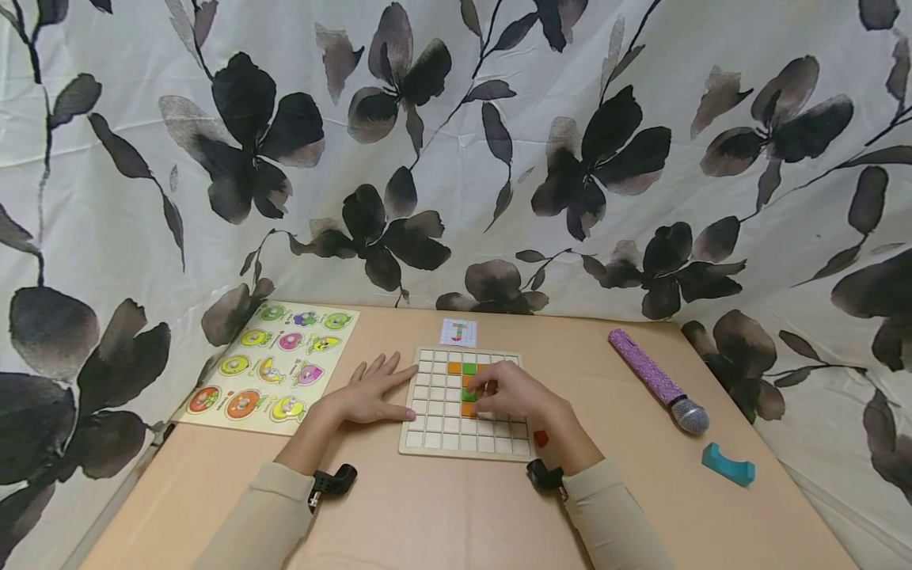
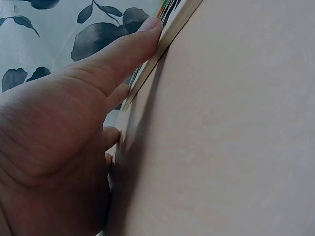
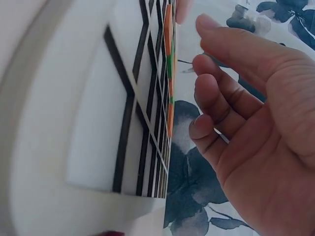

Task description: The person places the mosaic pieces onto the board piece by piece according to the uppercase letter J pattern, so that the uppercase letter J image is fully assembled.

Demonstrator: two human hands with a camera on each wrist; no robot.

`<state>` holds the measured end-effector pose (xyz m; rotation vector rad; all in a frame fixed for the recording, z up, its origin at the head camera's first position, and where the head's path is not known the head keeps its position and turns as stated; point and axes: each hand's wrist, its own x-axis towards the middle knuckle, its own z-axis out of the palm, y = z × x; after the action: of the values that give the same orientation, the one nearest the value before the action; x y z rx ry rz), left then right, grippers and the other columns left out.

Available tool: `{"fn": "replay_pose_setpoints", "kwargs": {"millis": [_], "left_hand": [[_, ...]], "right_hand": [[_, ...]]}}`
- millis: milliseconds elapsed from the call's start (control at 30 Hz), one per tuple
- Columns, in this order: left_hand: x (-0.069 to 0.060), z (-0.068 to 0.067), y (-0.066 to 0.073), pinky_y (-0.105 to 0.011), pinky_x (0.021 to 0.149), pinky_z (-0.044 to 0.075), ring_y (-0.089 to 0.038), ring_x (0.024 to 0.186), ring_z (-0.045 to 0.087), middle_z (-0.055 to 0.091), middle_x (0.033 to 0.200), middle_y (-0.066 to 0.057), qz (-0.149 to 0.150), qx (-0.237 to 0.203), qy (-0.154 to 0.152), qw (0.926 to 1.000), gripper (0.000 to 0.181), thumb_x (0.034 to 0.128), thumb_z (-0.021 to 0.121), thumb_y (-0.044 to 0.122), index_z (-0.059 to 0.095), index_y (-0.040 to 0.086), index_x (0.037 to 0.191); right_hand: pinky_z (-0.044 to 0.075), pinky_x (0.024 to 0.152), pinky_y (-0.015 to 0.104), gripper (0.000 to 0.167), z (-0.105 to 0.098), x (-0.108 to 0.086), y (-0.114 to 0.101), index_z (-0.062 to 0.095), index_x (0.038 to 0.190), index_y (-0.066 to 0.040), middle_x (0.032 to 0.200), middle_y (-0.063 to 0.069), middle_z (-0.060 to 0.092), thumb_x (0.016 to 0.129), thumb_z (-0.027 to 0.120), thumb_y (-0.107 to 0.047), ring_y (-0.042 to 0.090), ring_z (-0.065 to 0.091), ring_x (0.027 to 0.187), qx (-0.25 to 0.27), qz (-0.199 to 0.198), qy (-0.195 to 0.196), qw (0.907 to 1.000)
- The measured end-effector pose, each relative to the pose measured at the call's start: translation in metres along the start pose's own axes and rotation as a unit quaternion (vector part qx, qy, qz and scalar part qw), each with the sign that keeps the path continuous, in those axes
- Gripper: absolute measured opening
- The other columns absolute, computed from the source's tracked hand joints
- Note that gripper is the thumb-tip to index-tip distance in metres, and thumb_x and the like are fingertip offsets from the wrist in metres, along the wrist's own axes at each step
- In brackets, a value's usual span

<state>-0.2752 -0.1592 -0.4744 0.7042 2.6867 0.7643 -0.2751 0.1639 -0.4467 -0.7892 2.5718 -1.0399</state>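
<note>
A wooden board (image 1: 435,454) with a grid of pale squares lies flat on the table, and several orange and green square tiles (image 1: 469,369) sit in its cells. Spread flat at the board's left side, my left hand (image 1: 365,396) touches its edge with thumb and forefinger. Over the board's right half, my right hand (image 1: 518,393) has its fingers bent toward the tile column, partly covering it. In the right wrist view those fingers (image 3: 206,91) are loosely curved, and nothing shows between them. Behind the board lies a small card (image 1: 458,332) with a coloured grid pattern.
A sheet of fruit stickers (image 1: 274,372) lies at the left. On the right are a sparkly pink-purple microphone (image 1: 651,372) and a teal curved block (image 1: 727,465). A small red piece (image 1: 541,438) lies beside the right wrist. Floral cloth (image 1: 492,198) hangs behind the table.
</note>
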Motion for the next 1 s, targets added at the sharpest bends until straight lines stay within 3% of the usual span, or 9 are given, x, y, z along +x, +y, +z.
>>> {"fn": "replay_pose_setpoints", "kwargs": {"millis": [500, 1000], "left_hand": [[0.0012, 0.0007, -0.0021, -0.068, 0.125, -0.008, -0.047, 0.161, -0.005, 0.006, 0.175, -0.022, 0.0, 0.0, -0.001, 1.0, 0.092, 0.0884, 0.073, 0.062, 0.035, 0.025, 0.164], [0.0008, 0.0006, -0.0022, -0.069, 0.125, -0.007, -0.047, 0.161, -0.005, 0.006, 0.175, -0.021, -0.003, 0.001, -0.001, 1.0, 0.091, 0.0891, 0.073, 0.061, 0.035, 0.026, 0.164]], "right_hand": [[0.052, 0.072, 0.025, 0.018, 0.0061, 0.005, 0.0036, 0.084, 0.103, -0.018, 0.096, -0.01, 0.072, 0.086, 0.085, -0.012, 0.012, 0.059, 0.083, -0.054, -0.034, -0.032, 0.9975], [0.051, 0.073, 0.026, 0.019, 0.0061, 0.0034, 0.0033, 0.083, 0.106, -0.017, 0.097, -0.008, 0.072, 0.087, 0.085, -0.013, 0.013, 0.06, 0.085, -0.043, -0.029, -0.031, 0.9982]]}}
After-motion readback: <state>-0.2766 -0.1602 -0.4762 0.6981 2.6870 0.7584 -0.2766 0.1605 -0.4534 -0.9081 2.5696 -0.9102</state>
